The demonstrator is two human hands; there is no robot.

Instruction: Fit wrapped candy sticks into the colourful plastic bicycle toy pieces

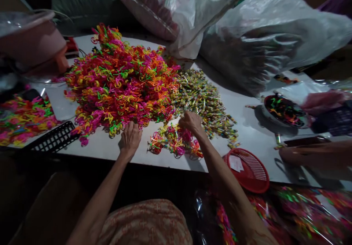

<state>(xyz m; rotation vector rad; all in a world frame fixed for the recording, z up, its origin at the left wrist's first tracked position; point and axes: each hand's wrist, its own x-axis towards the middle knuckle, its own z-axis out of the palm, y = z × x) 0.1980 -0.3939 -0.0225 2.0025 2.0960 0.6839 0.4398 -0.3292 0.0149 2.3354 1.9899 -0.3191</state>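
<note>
Head view, sorted work surface: the white desk point(159, 160) crosses the frame, smooth and without a visible raised lip, so light pieces pushed toward its front edge could drop. Upper right, a bulging translucent sack point(261, 47), wrinkled and glossy, could shed contents or sag forward if disturbed. Centre left, the coloured heap point(123, 80) comprises thin plastic pieces with rings and spokes; these could snag one another, and pulling at the base could start a slide. At centre, the tube heap point(203, 95) of slender, shiny sticks adjoins it; spreading could mix the two kinds. Lower right, the red basket point(255, 164), slatted and round, sits by the front edge beside the right forearm, whose sideways swing could tip it. Lower centre, the small cluster point(178, 142) of tangled rings and sticks lies between the hands. The left hand point(130, 138) has curled fingers at the coloured heap's lower edge; the right hand point(191, 121) is bent inward beside the tube heap. Whether either grip encloses a piece cannot be told.
</note>
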